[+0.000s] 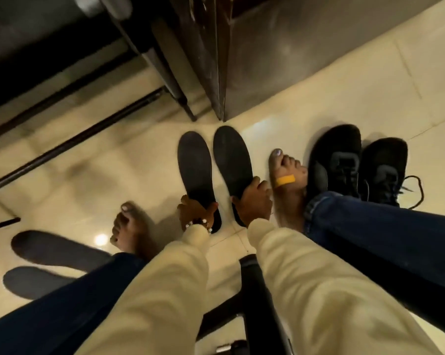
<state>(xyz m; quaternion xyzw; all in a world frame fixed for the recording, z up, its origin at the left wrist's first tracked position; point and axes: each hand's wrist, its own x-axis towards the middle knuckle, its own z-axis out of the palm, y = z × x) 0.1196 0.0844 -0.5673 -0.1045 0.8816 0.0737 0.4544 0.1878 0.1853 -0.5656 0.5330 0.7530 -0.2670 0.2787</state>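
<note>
Two black insoles are held side by side over the cream tiled floor, toes pointing away from me. My left hand (pixel 196 210), with a bead bracelet at the wrist, grips the heel end of the left insole (pixel 194 162). My right hand (pixel 252 198) grips the heel end of the right insole (pixel 231 157). Both arms wear cream sleeves. A pair of black lace-up sneakers (pixel 354 162) stands on the floor to the right.
Two more dark insoles (pixel 52 248) lie on the floor at the lower left. My bare feet (pixel 288 180) in jeans rest on the tiles, one toe with a yellow plaster. Dark furniture legs (pixel 208 60) rise ahead. A black chair base (pixel 254 290) sits below me.
</note>
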